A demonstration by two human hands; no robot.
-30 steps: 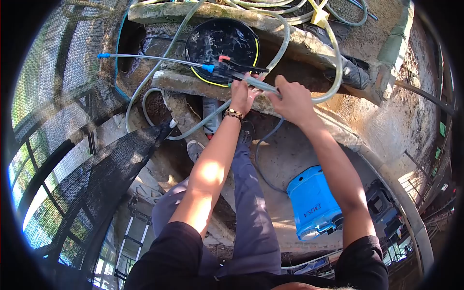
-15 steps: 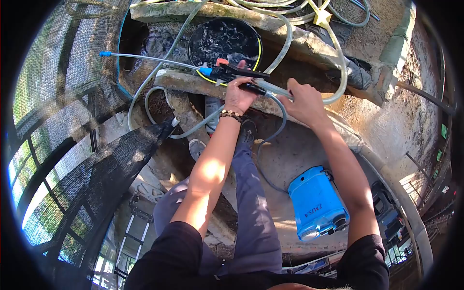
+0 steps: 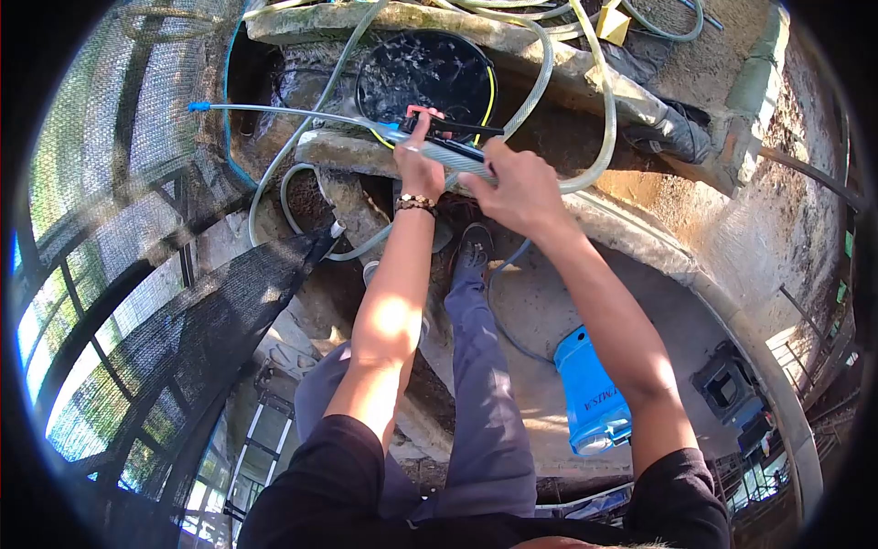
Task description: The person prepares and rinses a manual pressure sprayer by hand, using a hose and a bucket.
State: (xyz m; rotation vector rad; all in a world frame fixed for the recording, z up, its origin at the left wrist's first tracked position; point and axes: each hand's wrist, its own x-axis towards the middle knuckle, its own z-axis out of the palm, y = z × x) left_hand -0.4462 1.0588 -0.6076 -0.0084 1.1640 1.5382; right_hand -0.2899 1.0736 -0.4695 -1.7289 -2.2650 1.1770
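Note:
My left hand (image 3: 421,166) is closed round the grip of a sprayer wand, with the thumb up near its red part. The wand's thin tube (image 3: 283,111) points left and ends in a blue nozzle (image 3: 198,107). A black trigger lever (image 3: 471,128) sticks out to the right. My right hand (image 3: 519,188) grips a clear braided hose (image 3: 599,137), whose end section lies along the sprayer handle and reaches my left hand. Just beyond both hands stands a black bucket (image 3: 370,80) of water with a yellow line round it.
A blue sprayer tank (image 3: 590,389) lies on the concrete floor at the lower right, a thin grey hose (image 3: 512,337) running from it. Stone ledges (image 3: 357,154) border the channel round the bucket. Dark netting (image 3: 219,302) hangs at left. Coiled hoses and a yellow block (image 3: 612,26) lie beyond.
My right hand has moved left with the braided hose, bringing the hose end alongside the sprayer handle. My left hand has shifted slightly left, still on the grip.

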